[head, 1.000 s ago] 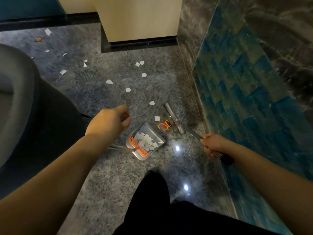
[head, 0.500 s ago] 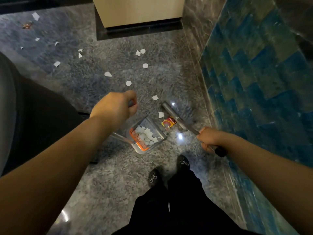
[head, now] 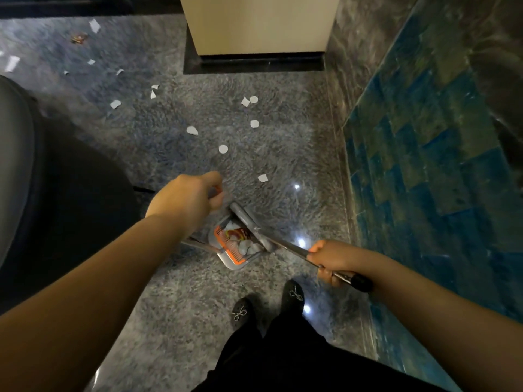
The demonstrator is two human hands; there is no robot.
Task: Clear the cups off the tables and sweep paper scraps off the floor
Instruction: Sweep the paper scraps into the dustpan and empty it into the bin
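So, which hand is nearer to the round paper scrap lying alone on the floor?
Left. The left hand is just below the round paper scrap; the right hand is farther, low right.

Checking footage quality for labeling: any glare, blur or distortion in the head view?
Head view: dim overall; bright glare spots on the polished floor; far paper scraps smeared by blur; wide-angle bending toward the edges; dustpan contents soft.

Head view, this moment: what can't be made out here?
- Dustpan: its handle top is hidden in the left hand; the broom head covers its mouth.
- Red wrapper in the pan: print too small to read.
- Brown bit on the floor, far left: too blurred to identify.
- Grey seat: cut off by the left edge.
- Tables and cups: none in view.
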